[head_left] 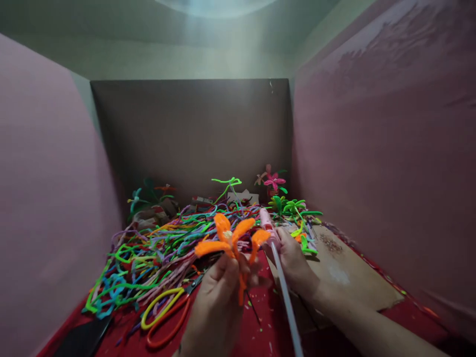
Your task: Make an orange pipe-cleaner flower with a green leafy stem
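My left hand (222, 290) grips an orange fuzzy-wire flower (223, 225) below its petals, with fingers and thumb wrapped round its base. The flower stands in front of me, several petals spread out round a pale centre. My right hand (295, 258) is closed round a pink hot glue gun (265, 220). A long translucent glue stick (284, 287) juts from the gun's rear toward me. The gun's body lies just right of the rightmost petal; whether they touch I cannot tell. Its nozzle tip is hard to make out.
Scissors (148, 311) with yellow and red handles lie left of my left hand. Tangled coloured pipe cleaners (174, 248) cover the red cloth (256, 317). A brown board (360, 277) lies right, a black flat object (84, 337) front left. A pink flower (274, 181) stands behind, near pink walls.
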Tool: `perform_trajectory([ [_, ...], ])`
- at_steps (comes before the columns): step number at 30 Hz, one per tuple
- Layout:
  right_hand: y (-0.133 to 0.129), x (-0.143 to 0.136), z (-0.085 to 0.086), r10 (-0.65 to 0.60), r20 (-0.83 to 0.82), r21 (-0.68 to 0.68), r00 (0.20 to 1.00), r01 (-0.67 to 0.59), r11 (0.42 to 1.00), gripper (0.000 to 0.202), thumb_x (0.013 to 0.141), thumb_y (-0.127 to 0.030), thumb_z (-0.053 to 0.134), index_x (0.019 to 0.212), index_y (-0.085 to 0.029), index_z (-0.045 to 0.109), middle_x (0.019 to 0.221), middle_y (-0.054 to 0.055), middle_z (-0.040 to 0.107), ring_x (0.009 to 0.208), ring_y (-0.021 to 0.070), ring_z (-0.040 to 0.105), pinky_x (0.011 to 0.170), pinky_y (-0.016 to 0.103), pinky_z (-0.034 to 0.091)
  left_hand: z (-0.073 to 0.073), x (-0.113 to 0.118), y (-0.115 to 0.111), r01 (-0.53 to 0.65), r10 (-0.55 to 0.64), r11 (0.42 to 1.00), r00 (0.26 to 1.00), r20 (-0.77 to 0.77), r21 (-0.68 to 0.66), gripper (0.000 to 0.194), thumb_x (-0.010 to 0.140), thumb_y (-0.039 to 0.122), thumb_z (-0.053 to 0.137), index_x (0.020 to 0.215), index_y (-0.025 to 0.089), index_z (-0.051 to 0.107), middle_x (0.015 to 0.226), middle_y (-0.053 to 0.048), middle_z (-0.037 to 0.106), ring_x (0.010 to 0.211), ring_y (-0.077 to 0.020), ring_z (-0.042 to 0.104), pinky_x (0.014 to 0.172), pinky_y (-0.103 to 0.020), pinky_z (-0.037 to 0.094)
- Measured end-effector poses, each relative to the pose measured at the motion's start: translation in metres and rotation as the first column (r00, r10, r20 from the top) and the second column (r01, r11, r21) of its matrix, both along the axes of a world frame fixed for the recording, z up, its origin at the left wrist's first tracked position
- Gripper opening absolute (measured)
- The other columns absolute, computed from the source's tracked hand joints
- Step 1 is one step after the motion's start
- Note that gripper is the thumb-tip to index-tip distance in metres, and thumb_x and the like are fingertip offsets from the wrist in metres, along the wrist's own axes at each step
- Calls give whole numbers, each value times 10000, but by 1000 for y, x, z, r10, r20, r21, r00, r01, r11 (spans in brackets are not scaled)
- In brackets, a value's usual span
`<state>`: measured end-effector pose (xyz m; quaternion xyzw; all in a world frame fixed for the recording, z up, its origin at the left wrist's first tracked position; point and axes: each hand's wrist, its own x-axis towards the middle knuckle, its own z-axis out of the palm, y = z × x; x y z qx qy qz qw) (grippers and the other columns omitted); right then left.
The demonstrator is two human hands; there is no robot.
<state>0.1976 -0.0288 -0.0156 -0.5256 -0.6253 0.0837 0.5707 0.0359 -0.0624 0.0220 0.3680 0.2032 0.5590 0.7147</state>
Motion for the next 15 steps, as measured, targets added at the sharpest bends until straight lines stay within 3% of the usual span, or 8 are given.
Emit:
perform_trajectory([
  [2, 4, -2, -4, -74, 93, 17, 993, 73, 997, 124, 836, -282, 446, 785, -176, 487, 777, 50, 511, 692, 180, 483, 608, 295, 398, -2, 7, -9, 83, -83, 997, 997, 8, -6, 186, 606, 303, 771, 637, 159, 658, 624, -13, 618, 667, -170, 627, 695, -317, 524],
  [5, 9, -4, -12, -155, 214, 20, 965, 154, 988, 154, 835, -273, 418, 881, -148, 494, 849, 88, 512, 747, 210, 503, 641, 322, 420, -1, 13, -17, 114, -113, 993, 993, 24, -16, 159, 597, 276, 778, 643, 160, 679, 672, -18, 652, 665, -173, 642, 761, -348, 515],
  [9, 9, -5, -17, -157, 287, -6, 945, 166, 986, 193, 849, -239, 394, 971, -123, 488, 924, 118, 511, 828, 229, 520, 709, 339, 444, 1, 11, -17, 30, -31, 999, 1000, -3, -24, 138, 570, 237, 794, 636, 170, 693, 660, -22, 669, 672, -181, 652, 779, -342, 512],
  [15, 4, -5, -13, -206, 374, -5, 904, 224, 974, 185, 839, -210, 405, 990, -130, 475, 961, 131, 517, 859, 241, 534, 725, 360, 465, -9, 6, -6, -93, 90, 995, 994, -65, -47, 199, 512, 282, 819, 640, 186, 702, 593, -11, 660, 677, -192, 647, 720, -301, 524],
])
